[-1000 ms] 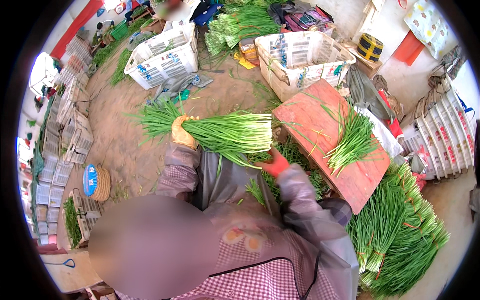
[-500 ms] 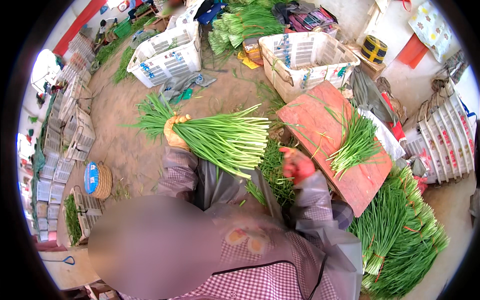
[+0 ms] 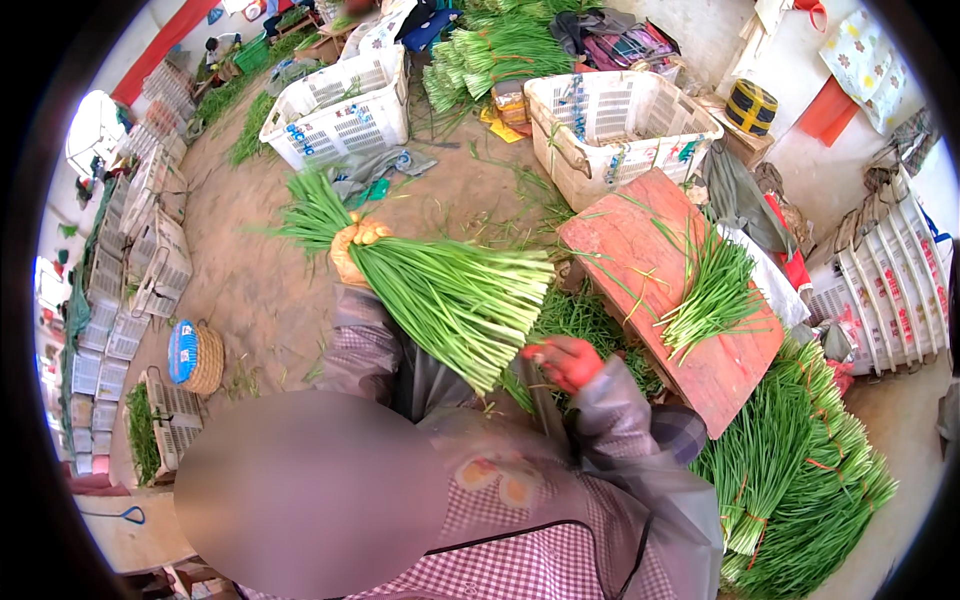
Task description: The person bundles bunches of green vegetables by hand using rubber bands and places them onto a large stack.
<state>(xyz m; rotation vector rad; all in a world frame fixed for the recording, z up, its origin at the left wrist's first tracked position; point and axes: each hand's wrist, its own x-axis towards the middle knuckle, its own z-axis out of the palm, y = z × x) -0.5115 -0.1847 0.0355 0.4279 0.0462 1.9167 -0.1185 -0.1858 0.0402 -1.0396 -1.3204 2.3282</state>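
Observation:
My left hand (image 3: 352, 248), in a pale yellow glove, is closed round a thick bunch of long green chives (image 3: 450, 295). The leafy tips stick out past the hand to the left, and the pale cut ends fan out to the right over my lap. My right hand (image 3: 570, 362), in a red glove, is just right of the cut ends with its fingers drawn together. Whatever may be between those fingers is too small to make out. A smaller loose heap of chives (image 3: 712, 295) lies on the reddish wooden board (image 3: 625, 235) to my right.
Bundles of chives tied with red bands (image 3: 800, 470) are stacked right of the board. Two white plastic crates (image 3: 345, 125) (image 3: 570, 170) stand ahead on the earth floor. Loose trimmings (image 3: 590, 325) lie below the board. A wicker basket (image 3: 207, 362) is at the left.
My right hand has moved left and down, closer to the cut ends of the bunch. In my left hand the bunch has tilted, its cut ends now lower.

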